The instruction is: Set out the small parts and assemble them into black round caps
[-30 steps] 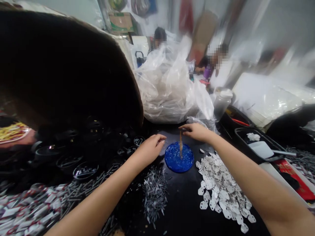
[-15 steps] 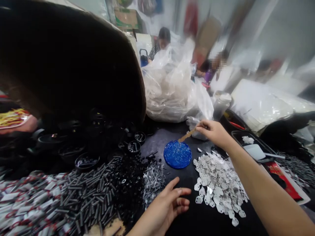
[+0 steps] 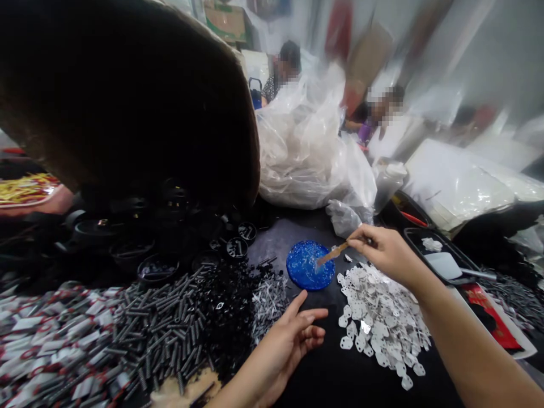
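My right hand (image 3: 378, 246) pinches a thin brown stick (image 3: 334, 254), whose tip touches the surface of a round blue disc (image 3: 306, 266) with a glossy, speckled coating. Just below the disc, my left hand (image 3: 297, 334) hovers with fingers apart and nothing in them. To the right of it lies a heap of small white plates with holes (image 3: 382, 317). Left of the disc is a small pile of grey metal pieces (image 3: 268, 303), beside small black parts (image 3: 225, 317) and many grey springs (image 3: 170, 334).
White parts with red edges (image 3: 55, 340) cover the near left. Behind stand a large dark container (image 3: 170, 102) and a filled plastic bag (image 3: 297, 153). A tray with a white scoop (image 3: 444, 265) lies right. People sit beyond.
My right hand has moved down and to the right with the stick, whose tip is now nearer the disc's middle. The whole view has shifted slightly.
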Available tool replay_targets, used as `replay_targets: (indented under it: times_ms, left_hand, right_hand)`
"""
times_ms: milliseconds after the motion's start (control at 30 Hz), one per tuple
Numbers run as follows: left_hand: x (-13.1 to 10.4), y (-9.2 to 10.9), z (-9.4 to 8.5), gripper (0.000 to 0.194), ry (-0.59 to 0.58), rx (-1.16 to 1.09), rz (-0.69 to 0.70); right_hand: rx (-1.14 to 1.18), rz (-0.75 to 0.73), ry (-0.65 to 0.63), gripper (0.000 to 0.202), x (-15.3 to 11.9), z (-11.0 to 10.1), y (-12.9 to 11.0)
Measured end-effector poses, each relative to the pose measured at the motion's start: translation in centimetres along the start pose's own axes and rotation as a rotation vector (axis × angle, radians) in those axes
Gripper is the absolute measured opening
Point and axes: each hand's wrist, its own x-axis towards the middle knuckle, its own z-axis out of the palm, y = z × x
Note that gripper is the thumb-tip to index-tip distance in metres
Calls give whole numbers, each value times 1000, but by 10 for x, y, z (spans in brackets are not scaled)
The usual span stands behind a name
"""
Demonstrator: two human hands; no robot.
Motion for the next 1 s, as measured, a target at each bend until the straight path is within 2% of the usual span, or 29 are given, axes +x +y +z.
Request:
replay_targets:
  times_ms: [100, 200, 333, 400, 433, 533, 600, 733, 800, 933, 1000]
  left_hand:
    - [1, -2, -1, 72, -18, -2, 9]
    - [1, -4, -3, 72, -17, 12, 6]
    - [2, -5, -3, 72, -26, 24, 8]
    - [3, -4, -2, 73, -27, 27, 9]
    - [3, -4, -1, 73, -25, 28, 11]
    - [3, -4, -2, 72, -30, 20, 8]
    - [3, -5, -3, 73, -40, 19, 4]
    - [2, -8, -5, 75, -53, 28, -5]
    - [2, -9, -5, 76, -55, 26, -7]
    - [3, -9, -6, 80, -62, 22, 2]
    - [3, -9, -5, 82, -60, 27, 7]
  right_hand:
    - [48, -17, -22, 21, -4, 4, -6]
    - [2, -62, -61, 16, -2, 19, -3]
    - [-19, -68, 104, 16, 8, 32, 9]
    - [-31, -69, 154, 17, 12, 33, 14]
    - [-31, -75, 131, 16, 13, 33, 16]
    - [51, -70, -50, 16, 11, 31, 22]
    - [121, -40, -92, 18, 6, 30, 24]
    - [173, 18, 108, 21, 1, 29, 25]
    - [215, 21, 158, 20, 0, 29, 22]
    - [281, -10, 89, 21, -2, 28, 12]
    - [228, -26, 40, 20, -3, 28, 10]
